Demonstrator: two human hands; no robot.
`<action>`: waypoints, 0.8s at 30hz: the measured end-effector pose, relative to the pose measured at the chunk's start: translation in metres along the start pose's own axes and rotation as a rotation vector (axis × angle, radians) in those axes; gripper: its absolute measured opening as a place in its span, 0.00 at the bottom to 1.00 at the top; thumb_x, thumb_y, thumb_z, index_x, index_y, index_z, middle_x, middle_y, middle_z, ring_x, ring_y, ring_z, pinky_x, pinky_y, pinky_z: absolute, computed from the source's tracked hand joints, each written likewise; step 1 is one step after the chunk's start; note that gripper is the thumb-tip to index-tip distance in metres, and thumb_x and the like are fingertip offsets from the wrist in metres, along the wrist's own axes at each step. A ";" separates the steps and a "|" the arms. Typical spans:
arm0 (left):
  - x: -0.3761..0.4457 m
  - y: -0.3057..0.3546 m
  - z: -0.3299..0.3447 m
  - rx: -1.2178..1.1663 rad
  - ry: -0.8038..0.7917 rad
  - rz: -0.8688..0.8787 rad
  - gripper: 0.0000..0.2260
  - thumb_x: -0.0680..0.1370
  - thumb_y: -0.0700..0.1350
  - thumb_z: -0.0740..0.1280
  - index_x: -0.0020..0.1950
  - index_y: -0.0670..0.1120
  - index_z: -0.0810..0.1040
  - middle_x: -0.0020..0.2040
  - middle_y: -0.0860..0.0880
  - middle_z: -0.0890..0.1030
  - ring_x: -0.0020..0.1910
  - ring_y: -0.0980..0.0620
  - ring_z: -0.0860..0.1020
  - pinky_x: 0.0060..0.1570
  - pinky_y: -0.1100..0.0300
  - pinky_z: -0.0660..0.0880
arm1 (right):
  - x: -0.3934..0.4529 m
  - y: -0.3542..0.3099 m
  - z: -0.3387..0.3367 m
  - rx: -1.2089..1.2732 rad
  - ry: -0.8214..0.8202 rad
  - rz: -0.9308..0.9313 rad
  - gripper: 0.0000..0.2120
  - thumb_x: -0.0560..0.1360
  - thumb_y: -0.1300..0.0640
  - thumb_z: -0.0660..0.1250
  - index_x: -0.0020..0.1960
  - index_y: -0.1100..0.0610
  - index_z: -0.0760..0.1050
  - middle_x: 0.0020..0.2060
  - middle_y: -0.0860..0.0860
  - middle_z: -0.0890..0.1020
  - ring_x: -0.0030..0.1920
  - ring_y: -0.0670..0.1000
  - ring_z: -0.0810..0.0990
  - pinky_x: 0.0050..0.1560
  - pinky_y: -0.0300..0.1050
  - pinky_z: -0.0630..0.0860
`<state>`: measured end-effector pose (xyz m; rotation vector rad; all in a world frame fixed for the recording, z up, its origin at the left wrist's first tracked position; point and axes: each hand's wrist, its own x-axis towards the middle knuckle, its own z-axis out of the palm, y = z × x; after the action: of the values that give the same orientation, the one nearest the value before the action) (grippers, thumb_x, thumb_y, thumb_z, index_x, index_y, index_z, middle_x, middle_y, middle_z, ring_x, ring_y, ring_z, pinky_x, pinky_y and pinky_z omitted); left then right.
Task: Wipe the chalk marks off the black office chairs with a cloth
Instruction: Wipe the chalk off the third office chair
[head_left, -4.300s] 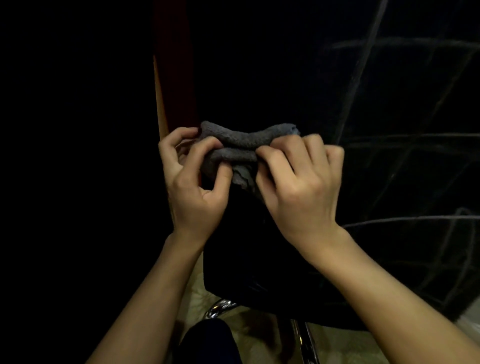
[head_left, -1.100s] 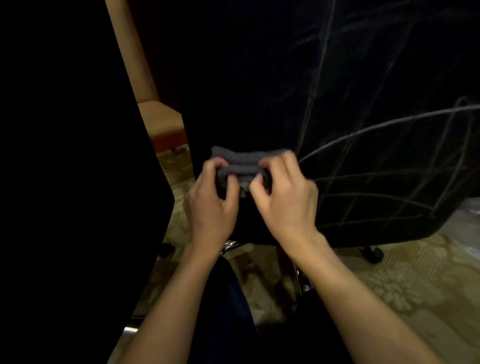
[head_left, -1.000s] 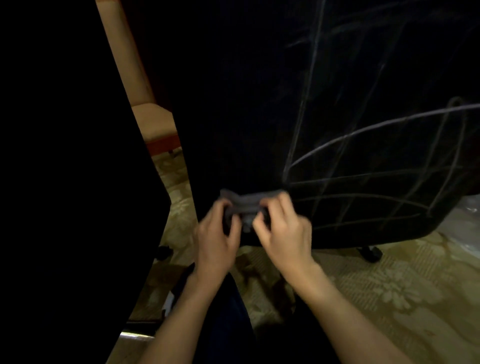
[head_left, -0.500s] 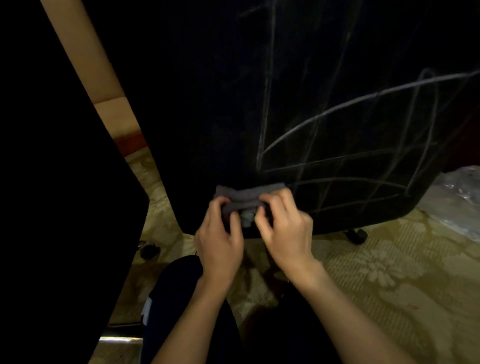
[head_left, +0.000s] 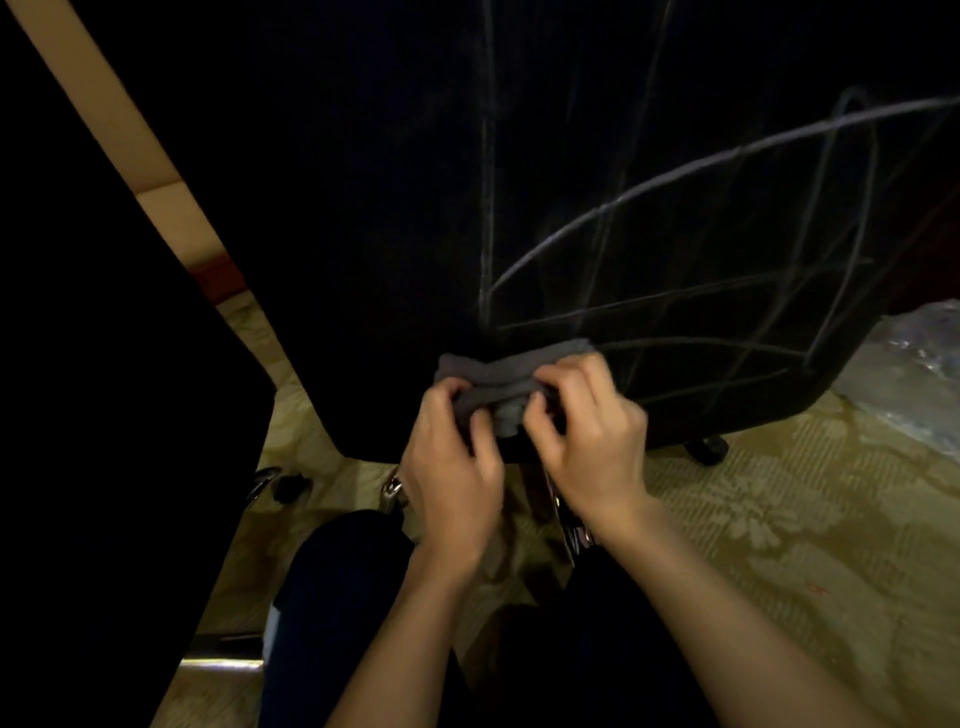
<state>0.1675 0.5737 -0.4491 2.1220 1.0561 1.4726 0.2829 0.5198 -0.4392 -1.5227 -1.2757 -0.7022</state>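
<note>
— What's the room like from where you sit?

— Dim. I see a yellowish carpet (head_left: 779, 519) with a pale flower pattern running under everything, and a cream wall strip (head_left: 104, 104) slanting down the upper left, with a red-brown band at its foot. On the far right, some crumpled clear plastic (head_left: 914, 364) lies on the carpet.

— Any labels or writing?

— None that I can read. The only marks are the chalk lines (head_left: 675, 270) on the chair (head_left: 389, 208): long pale strokes crossing in a loose grid over the right half of its black back, plus one near-vertical line at the middle.

— Where is the cloth?

— The grey cloth (head_left: 511, 366) is bunched into a roll at the lower edge of the chair back, just left of the chalk grid. I can't tell whether it presses the fabric or sits just in front of it.

— And the hands?

— Both are clamped on it. My left hand (head_left: 452, 467) has fingers curled over the cloth's left end, thumb underneath. My right hand (head_left: 587, 447) pinches the right end, fingers bent over the top.

— Anything else around?

— A second black chair (head_left: 104, 415) fills the left side. A caster (head_left: 706, 449) shows under the marked chair, chrome base parts glint below my hands, and dark trousers (head_left: 337, 597) cover my knee at the bottom.
</note>
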 end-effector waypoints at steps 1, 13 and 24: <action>-0.006 -0.009 0.000 0.038 -0.014 -0.002 0.09 0.78 0.49 0.59 0.58 0.52 0.68 0.49 0.48 0.81 0.46 0.48 0.80 0.42 0.57 0.74 | -0.009 0.001 0.005 0.005 -0.017 -0.018 0.06 0.76 0.60 0.67 0.52 0.61 0.78 0.46 0.56 0.81 0.36 0.55 0.81 0.33 0.48 0.79; -0.006 0.004 -0.012 0.056 -0.024 0.040 0.08 0.80 0.41 0.68 0.59 0.45 0.79 0.47 0.50 0.83 0.43 0.54 0.81 0.42 0.60 0.77 | -0.002 -0.004 -0.014 -0.056 -0.046 0.023 0.07 0.76 0.61 0.67 0.50 0.61 0.81 0.46 0.56 0.82 0.39 0.55 0.80 0.37 0.49 0.75; -0.053 -0.011 0.021 0.115 -0.098 -0.169 0.09 0.78 0.44 0.67 0.58 0.50 0.77 0.50 0.51 0.82 0.45 0.49 0.82 0.44 0.57 0.76 | -0.050 0.025 -0.019 -0.129 -0.327 0.063 0.08 0.75 0.57 0.65 0.48 0.59 0.81 0.45 0.55 0.81 0.30 0.55 0.79 0.29 0.46 0.76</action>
<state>0.1725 0.5442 -0.4989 2.0992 1.2763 1.2442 0.2957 0.4850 -0.4851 -1.8308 -1.4372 -0.5160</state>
